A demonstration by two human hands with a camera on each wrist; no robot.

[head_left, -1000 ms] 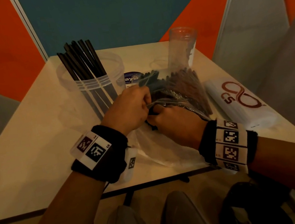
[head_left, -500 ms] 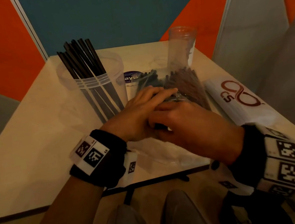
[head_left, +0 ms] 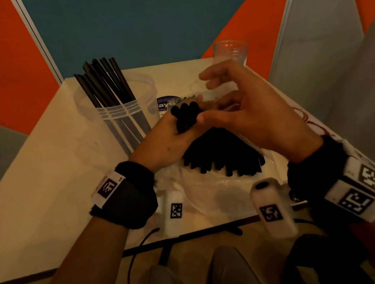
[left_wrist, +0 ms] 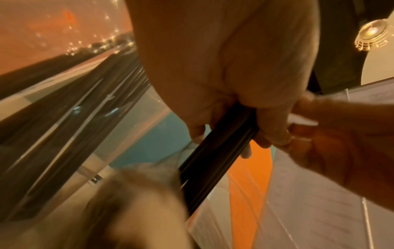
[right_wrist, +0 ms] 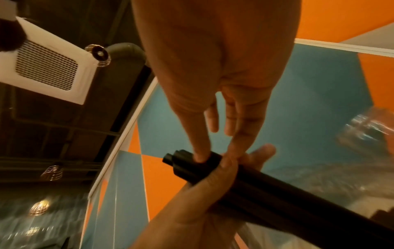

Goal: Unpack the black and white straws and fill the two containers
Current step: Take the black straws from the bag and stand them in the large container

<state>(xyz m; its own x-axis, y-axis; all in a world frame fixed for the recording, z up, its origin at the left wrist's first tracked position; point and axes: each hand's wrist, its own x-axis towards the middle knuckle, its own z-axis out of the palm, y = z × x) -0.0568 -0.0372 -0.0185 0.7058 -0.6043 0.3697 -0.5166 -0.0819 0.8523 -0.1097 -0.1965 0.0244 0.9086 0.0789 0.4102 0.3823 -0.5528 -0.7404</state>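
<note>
A small bundle of black straws, lifted above the plastic bag on the worktop, is clamped by the left hand; the right hand is loosely spread, thumb steadying the tips. Light, stiff and slippery straws are best gripped mid-length.
</note>
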